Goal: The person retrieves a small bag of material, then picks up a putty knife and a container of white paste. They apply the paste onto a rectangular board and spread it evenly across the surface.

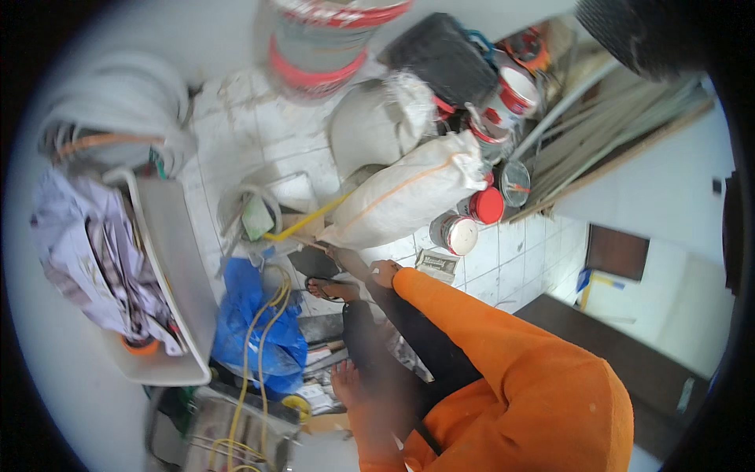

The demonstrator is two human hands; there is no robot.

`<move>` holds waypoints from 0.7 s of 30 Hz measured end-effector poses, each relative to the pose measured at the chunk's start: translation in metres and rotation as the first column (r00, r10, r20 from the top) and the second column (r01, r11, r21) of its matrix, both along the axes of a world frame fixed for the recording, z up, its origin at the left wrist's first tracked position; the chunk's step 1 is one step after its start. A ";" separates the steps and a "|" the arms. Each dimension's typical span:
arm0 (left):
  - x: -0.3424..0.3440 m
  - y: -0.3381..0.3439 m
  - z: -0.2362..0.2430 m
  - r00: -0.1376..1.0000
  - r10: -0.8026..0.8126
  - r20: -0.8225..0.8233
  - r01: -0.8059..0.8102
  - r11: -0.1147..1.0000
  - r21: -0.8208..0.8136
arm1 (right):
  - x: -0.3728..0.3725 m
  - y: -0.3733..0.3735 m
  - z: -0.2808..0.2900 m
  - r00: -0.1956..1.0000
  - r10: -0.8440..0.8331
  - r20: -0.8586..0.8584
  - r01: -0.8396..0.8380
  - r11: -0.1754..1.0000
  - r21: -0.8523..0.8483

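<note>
Left hand (346, 385): fingers loosely extended, seemingly empty (motion-blurred).
Right hand (384, 273): beside the leg (421, 330); cannot tell finger closure.
White sack (413, 189): probably heavy, pliant; best gripped at both ends.

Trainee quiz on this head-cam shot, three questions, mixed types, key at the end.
1. True or false: the blue bag lies further left in the picture than the long white sack.
2. Fill in: the main thing heaped in the pale bin at the picture's left is ____.
3. Which is nearer the blue bag in the picture, the left hand or the right hand?

Key:
1. True.
2. Cloth.
3. The left hand.
</note>
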State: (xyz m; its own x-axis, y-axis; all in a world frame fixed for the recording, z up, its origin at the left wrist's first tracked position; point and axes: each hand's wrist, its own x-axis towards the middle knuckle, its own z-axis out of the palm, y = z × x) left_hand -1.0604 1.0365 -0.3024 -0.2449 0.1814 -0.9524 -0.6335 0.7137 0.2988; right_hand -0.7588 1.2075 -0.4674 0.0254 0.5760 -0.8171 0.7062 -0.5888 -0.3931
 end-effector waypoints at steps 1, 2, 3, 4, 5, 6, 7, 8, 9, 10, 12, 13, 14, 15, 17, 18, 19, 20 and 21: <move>-0.010 0.001 0.004 0.998 -0.068 -0.003 0.068 0.998 -0.013 | 0.007 0.001 0.017 0.999 -0.043 -0.024 0.042 0.999 -0.005; -0.020 0.000 0.005 0.990 -0.138 -0.006 0.137 0.990 -0.027 | 0.016 -0.002 0.030 0.995 -0.095 -0.007 0.095 0.995 -0.024; -0.029 0.004 0.008 0.978 -0.209 -0.007 0.208 0.977 -0.040 | 0.026 -0.010 0.042 0.989 -0.150 0.013 0.150 0.988 -0.041; -0.030 0.012 0.023 0.950 -0.313 -0.007 0.313 0.950 -0.009 | 0.034 -0.014 0.051 0.982 -0.189 0.027 0.190 0.980 -0.053; -0.030 0.022 0.037 0.922 -0.387 -0.029 0.387 0.922 0.003 | 0.044 -0.025 0.056 0.977 -0.210 0.042 0.211 0.977 -0.024; -0.028 0.031 0.051 0.888 -0.457 -0.053 0.458 0.889 0.015 | 0.054 -0.036 0.062 0.971 -0.230 0.057 0.230 0.973 0.006; -0.029 0.038 0.062 0.853 -0.516 -0.079 0.519 0.854 0.022 | 0.061 -0.050 0.067 0.967 -0.243 0.072 0.241 0.970 0.031; -0.040 0.038 0.059 0.842 -0.533 -0.084 0.537 0.843 0.033 | 0.067 -0.065 0.077 0.952 -0.297 0.077 0.294 0.955 0.048; -0.041 0.041 0.060 0.839 -0.541 -0.064 0.544 0.836 0.066 | 0.074 -0.082 0.085 0.935 -0.343 0.086 0.338 0.939 0.071; -0.041 0.048 0.062 0.836 -0.547 -0.045 0.549 0.830 0.097 | 0.080 -0.095 0.091 0.918 -0.387 0.092 0.379 0.921 0.093; -0.081 0.038 0.034 0.649 -0.744 -0.156 0.760 0.627 0.169 | 0.085 -0.127 0.107 0.881 -0.456 0.127 0.445 0.889 0.106; -0.111 0.042 0.007 0.396 -0.864 -0.310 0.918 0.361 0.167 | 0.078 -0.152 0.116 0.843 -0.518 0.147 0.509 0.855 0.097; -0.118 0.054 -0.003 0.311 -0.870 -0.383 0.949 0.263 0.172 | 0.076 -0.162 0.130 0.818 -0.556 0.145 0.553 0.831 0.067; -0.128 0.063 -0.007 0.310 -0.877 -0.367 0.950 0.268 0.162 | 0.072 -0.174 0.144 0.792 -0.594 0.145 0.596 0.802 0.032; -0.112 0.095 0.021 0.415 -0.878 -0.238 0.909 0.392 0.142 | 0.074 -0.200 0.164 0.772 -0.620 0.141 0.623 0.782 0.029; -0.101 0.107 0.036 0.511 -0.850 -0.127 0.859 0.501 0.103 | 0.073 -0.217 0.168 0.781 -0.611 0.126 0.610 0.791 0.050; -0.097 0.116 0.040 0.520 -0.843 -0.138 0.854 0.511 0.093 | 0.069 -0.230 0.175 0.779 -0.618 0.108 0.615 0.786 0.063; -0.092 0.124 0.044 0.529 -0.836 -0.149 0.849 0.522 0.083 | 0.067 -0.240 0.179 0.723 -0.688 0.060 0.689 0.725 0.014; -0.085 0.131 0.047 0.539 -0.828 -0.158 0.842 0.534 0.072 | 0.066 -0.251 0.184 0.659 -0.752 0.016 0.752 0.658 -0.039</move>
